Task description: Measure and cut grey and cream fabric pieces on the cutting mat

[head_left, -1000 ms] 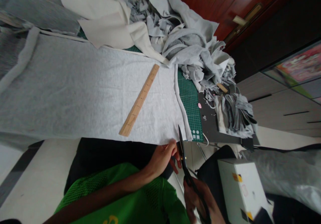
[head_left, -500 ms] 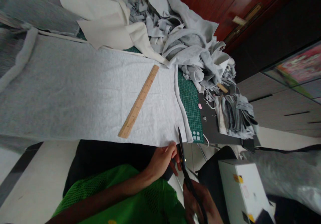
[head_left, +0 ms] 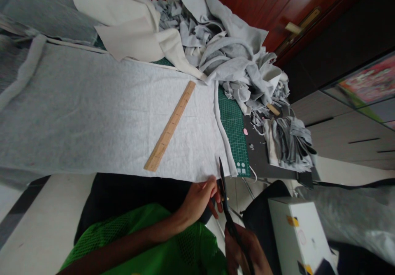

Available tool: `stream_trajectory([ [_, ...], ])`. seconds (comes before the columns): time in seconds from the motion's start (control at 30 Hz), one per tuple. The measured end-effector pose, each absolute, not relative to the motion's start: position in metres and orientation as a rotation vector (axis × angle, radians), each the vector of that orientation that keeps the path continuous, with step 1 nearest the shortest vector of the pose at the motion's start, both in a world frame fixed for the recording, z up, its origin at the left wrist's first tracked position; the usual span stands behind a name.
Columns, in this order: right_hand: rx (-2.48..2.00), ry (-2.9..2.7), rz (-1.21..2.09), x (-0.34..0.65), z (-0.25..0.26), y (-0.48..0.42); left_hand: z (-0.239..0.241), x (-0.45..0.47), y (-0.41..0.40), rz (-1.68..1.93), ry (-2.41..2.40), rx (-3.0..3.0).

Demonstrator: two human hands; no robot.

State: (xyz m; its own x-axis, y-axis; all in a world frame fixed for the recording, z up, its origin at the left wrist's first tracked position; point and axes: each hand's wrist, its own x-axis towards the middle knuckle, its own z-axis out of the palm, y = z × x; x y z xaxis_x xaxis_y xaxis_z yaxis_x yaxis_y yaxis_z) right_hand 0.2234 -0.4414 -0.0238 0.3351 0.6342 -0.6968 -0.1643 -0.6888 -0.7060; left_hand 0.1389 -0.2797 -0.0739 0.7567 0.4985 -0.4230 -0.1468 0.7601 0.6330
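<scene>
A long sheet of light grey fabric [head_left: 108, 114] lies spread over the table, its near edge hanging at the front. My left hand [head_left: 202, 195] pinches that near edge close to the right end of the fabric. Just right of it, my right hand [head_left: 245, 248] grips black scissors [head_left: 226, 203] by the handles. One long blade lies over the fabric, pointing away from me; the other blade is mostly hidden. On the fabric a wooden ruler [head_left: 169, 127] rests at a slant, touched by neither hand.
A green cutting mat [head_left: 231, 121] shows beyond the fabric's right end. Grey fabric scraps [head_left: 228, 49] are heaped at the back, beside cream pieces [head_left: 129, 38]. Folded grey cloths [head_left: 288, 141] sit on the dark tabletop at the right. Below them stands a white box [head_left: 304, 229].
The view has shifted very slightly. Both hands, the scissors, the fabric and the ruler keep nearly the same positions.
</scene>
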Motion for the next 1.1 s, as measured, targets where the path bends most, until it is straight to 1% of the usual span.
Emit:
stream_trajectory([
  [0.23,-1.936,-0.41,1.383,0.226,-0.029,-0.446,-0.072,0.139,-0.28,0.383,0.628,0.582],
  [0.4,-1.954,-0.381,1.359,0.225,-0.022,-0.444,-0.073,0.139,-0.28,0.381,0.638,0.577],
  [0.83,-1.966,-0.408,1.413,0.227,-0.012,-0.44,-0.074,0.138,-0.28,0.383,0.623,0.572],
  [1.03,-2.012,-0.341,1.304,0.223,-0.015,-0.443,-0.074,0.137,-0.28,0.381,0.631,0.57],
  [1.1,-2.013,-0.333,1.313,0.223,-0.016,-0.443,-0.074,0.137,-0.28,0.382,0.635,0.573],
])
